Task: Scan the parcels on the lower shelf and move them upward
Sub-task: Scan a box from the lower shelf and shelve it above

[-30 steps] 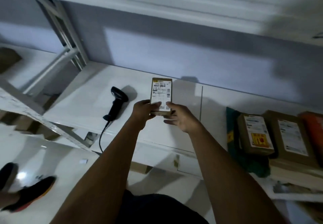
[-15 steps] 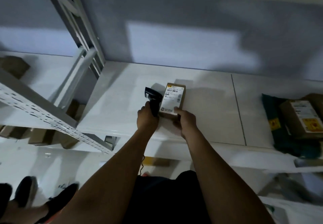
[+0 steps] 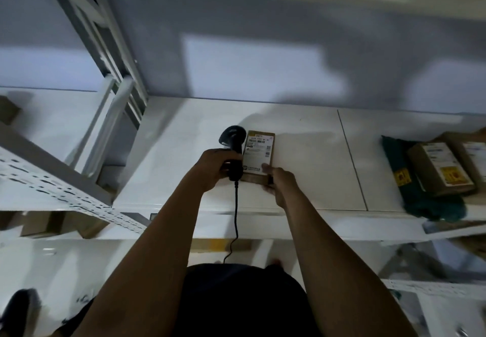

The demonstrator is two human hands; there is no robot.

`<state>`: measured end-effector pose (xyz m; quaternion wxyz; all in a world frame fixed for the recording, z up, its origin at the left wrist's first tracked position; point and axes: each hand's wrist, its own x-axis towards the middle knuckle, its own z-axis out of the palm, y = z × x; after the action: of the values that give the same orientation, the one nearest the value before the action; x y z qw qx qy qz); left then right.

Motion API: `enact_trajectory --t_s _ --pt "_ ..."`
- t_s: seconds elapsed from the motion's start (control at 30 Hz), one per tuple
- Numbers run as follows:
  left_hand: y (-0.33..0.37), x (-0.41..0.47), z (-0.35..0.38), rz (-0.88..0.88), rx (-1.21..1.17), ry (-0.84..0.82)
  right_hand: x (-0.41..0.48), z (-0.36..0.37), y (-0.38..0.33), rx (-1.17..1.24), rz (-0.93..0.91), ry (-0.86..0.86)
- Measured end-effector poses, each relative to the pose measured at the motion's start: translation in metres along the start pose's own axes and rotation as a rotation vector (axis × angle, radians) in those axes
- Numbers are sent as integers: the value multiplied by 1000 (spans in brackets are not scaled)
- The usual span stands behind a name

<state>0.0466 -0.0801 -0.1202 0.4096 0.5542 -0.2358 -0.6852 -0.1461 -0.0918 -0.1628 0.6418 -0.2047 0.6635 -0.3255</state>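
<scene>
Two grips I confirm: left hand (image 3: 214, 165) fingers wrapped on the barcode scanner (image 3: 232, 150), right hand (image 3: 280, 181) fingers pinching the small labelled parcel (image 3: 259, 152) over the shelf (image 3: 302, 152); scanning step, next aim scanner head at label.

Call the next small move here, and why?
Probably tilt the scanner head toward the parcel label. The left hand grips the scanner beside the parcel, which the right hand holds label-up over the shelf, but the head seems to point past the label.
</scene>
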Motion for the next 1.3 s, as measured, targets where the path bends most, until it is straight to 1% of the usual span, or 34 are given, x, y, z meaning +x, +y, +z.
enact_trajectory --t_s 0.1,0.3,0.47,0.6,0.73,1.0,1.3 --pt "13 -5 4 9 -111 -144 1 1 -2 -5 15 -4" --pt "30 -16 6 49 -312 -259 4 2 2 -29 5 30" --pt "45 -22 11 99 -311 -267 7 2 1 -35 -5 21" --pt "54 -26 21 107 -347 -299 9 2 0 -50 8 44" --pt "62 -30 30 120 -275 -338 13 4 -3 -47 27 37" --pt "61 -34 33 112 -250 -355 18 2 5 -39 -19 51" --pt "62 -35 31 132 -264 -380 19 2 5 -43 -14 51"
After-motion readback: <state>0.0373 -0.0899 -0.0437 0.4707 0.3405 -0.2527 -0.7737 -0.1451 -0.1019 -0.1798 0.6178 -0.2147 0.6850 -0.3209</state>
